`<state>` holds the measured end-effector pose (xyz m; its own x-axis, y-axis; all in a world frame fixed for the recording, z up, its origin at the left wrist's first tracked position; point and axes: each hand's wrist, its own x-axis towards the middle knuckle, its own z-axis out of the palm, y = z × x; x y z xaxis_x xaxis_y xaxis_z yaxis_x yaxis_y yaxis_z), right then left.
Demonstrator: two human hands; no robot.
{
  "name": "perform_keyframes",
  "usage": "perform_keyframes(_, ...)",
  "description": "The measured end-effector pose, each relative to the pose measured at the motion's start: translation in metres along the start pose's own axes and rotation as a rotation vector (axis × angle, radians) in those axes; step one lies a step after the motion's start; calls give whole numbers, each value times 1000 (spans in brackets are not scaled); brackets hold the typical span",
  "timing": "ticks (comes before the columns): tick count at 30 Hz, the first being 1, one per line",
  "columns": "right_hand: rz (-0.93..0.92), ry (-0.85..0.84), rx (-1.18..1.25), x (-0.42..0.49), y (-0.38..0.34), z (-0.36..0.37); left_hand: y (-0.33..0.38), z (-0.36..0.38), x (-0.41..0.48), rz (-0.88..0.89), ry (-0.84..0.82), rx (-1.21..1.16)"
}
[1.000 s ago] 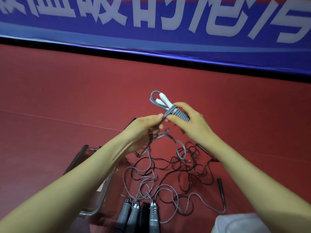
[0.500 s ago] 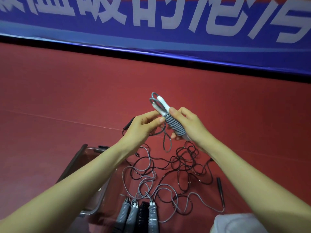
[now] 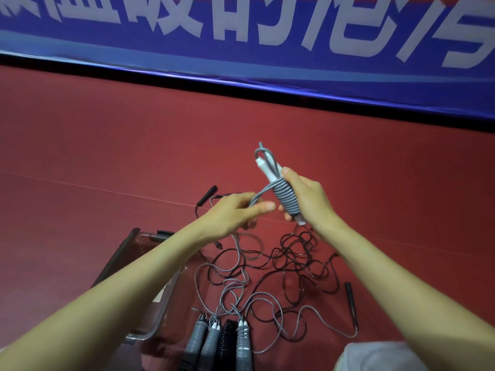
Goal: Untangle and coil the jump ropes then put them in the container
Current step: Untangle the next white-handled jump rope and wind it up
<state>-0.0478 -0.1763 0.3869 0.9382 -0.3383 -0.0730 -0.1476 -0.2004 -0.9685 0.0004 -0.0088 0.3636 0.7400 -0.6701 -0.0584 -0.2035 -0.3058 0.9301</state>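
Four wound bundles point(image 3: 214, 341): three grey and one black, each cord wrapped tightly round its handles, are laid side by side on the floor just beside the container's near right corner. They are judged finished but not yet put in.
Rope in hand: a grey jump rope point(image 3: 284, 195), its cord wound round a pair of white plastic handles, is held up above the tangle. The wrap is judged nearly complete, with a short tail left over.
Right hand point(image 3: 308, 199): clamped round the lower wraps.
Left hand point(image 3: 235, 215): kept just apart from the right, its fingers pinching the free grey tail.
Loose tangle point(image 3: 294, 261): thin black and grey cords lie interlaced on the floor below the hands, with two slim black handles at their ends point(image 3: 207, 195) point(image 3: 351, 298). This part is judged not yet untangled.
Container: a clear plastic box with a dark rim point(image 3: 122, 253) stands on the floor at the left, partly hidden by the left forearm. Its contents cannot be made out.
Floor: a smooth, dark red sports covering point(image 3: 80, 156) crossed by a faint pale line.
Room: a blue banner with large white characters point(image 3: 241, 62) runs along the floor's far edge, above a black strip.
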Motion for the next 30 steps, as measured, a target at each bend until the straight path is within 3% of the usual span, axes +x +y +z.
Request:
perform_keyframes(3,39,91,58,8,-4,-13,-18,-4,2,-95,-30,213)
perform_keyframes(9,143,130,126,23,0,-31,-32,-12,8,-87,344,43)
perform_keyframes(16,291,74,97,35,15,-42,-27,-10,4,52,469,-165)
perform_keyframes(22,303,80,137,38,17,-44,-42,-13,10,-63,514,108)
perform_keyframes(24,306,78,144,38,18,-45,-46,-13,10,-113,558,-6)
perform_keyframes(30,322,64,107,39,23,-44,-33,-11,11,-209,547,-741)
